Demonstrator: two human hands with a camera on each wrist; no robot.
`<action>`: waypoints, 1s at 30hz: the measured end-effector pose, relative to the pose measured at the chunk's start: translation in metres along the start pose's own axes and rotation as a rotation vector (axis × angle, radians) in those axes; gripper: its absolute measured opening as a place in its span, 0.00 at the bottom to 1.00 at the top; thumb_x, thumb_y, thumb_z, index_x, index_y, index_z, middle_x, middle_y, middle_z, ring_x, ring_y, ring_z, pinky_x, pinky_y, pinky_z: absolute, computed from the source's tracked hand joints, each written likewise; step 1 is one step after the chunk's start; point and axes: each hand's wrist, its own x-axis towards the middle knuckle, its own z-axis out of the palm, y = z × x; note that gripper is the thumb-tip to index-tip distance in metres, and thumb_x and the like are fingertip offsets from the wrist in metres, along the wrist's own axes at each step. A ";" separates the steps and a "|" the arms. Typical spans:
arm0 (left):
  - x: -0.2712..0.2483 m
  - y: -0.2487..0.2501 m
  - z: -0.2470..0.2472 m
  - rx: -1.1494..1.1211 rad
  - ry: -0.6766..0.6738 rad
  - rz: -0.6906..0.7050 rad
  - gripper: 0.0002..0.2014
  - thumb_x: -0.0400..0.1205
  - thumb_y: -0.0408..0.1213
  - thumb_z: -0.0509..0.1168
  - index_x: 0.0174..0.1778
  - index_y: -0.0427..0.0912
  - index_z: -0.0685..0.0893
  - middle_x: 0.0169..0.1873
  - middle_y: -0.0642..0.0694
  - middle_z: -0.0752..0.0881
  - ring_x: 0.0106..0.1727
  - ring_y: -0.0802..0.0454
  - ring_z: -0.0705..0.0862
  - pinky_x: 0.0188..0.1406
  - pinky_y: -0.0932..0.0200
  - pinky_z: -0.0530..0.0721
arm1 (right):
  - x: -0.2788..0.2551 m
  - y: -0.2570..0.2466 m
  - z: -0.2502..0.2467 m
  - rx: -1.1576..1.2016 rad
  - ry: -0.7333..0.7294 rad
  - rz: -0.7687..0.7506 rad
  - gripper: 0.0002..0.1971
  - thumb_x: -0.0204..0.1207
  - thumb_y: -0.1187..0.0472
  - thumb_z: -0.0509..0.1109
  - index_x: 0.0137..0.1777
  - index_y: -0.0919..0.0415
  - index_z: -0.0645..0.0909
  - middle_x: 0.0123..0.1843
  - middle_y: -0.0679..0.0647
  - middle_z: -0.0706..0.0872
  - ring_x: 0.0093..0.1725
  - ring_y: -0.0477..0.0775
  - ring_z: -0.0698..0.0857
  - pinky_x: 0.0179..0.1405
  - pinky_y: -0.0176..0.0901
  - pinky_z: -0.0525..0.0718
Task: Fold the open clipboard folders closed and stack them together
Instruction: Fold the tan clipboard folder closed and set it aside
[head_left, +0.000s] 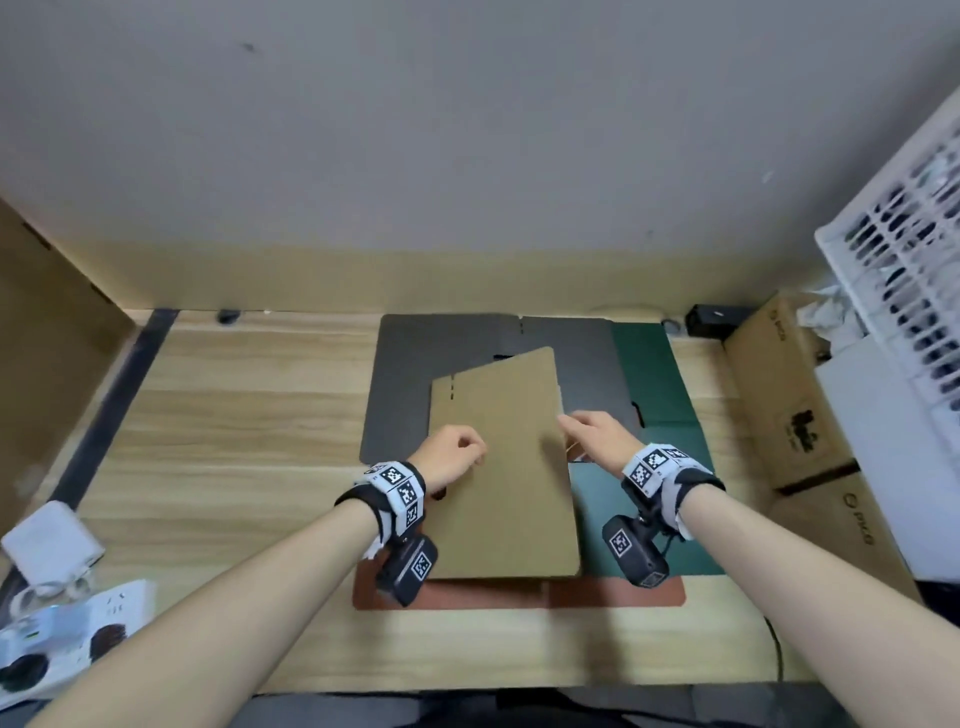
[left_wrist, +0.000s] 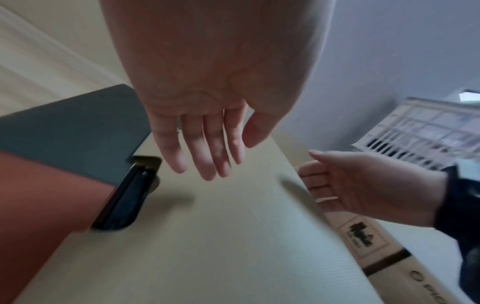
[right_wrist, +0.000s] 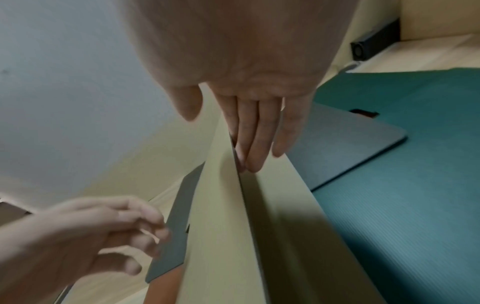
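Observation:
A tan clipboard folder (head_left: 504, 467) lies mid-table with its cover half lifted. My right hand (head_left: 592, 428) pinches the cover's right edge, thumb on top and fingers (right_wrist: 249, 139) beneath it, above the lower panel. My left hand (left_wrist: 205, 156) hovers over the cover's left part with relaxed fingers, holding nothing. The folder's black clip (left_wrist: 124, 195) shows at its left side. An open grey folder (head_left: 415, 364) lies behind it, an open green folder (head_left: 649, 374) to the right, and a brown folder (head_left: 493, 592) underneath at the front.
Cardboard boxes (head_left: 795, 405) and a white slotted basket (head_left: 909, 260) crowd the right edge. A power strip (head_left: 67, 623) and a white adapter (head_left: 52, 545) sit at front left. A black box (head_left: 717, 317) stands at the back by the wall.

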 end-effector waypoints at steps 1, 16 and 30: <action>0.004 -0.006 0.006 0.032 0.029 -0.053 0.10 0.83 0.38 0.60 0.45 0.46 0.88 0.44 0.49 0.90 0.47 0.49 0.87 0.50 0.54 0.85 | 0.004 0.010 0.000 -0.011 -0.015 0.024 0.17 0.83 0.49 0.60 0.54 0.62 0.83 0.45 0.58 0.89 0.41 0.53 0.88 0.46 0.45 0.81; 0.001 -0.095 0.048 -0.147 0.275 -0.593 0.18 0.73 0.35 0.73 0.57 0.41 0.78 0.50 0.42 0.86 0.54 0.43 0.85 0.53 0.56 0.80 | 0.046 0.091 0.050 -0.149 0.063 0.173 0.19 0.70 0.67 0.75 0.61 0.61 0.78 0.37 0.47 0.82 0.47 0.57 0.85 0.55 0.48 0.83; 0.022 -0.154 -0.059 -0.254 0.117 -0.518 0.08 0.77 0.43 0.68 0.43 0.45 0.76 0.36 0.45 0.82 0.38 0.47 0.82 0.40 0.53 0.87 | 0.061 -0.003 0.105 -0.141 0.151 0.234 0.14 0.70 0.61 0.79 0.50 0.58 0.78 0.42 0.51 0.84 0.46 0.56 0.82 0.49 0.42 0.77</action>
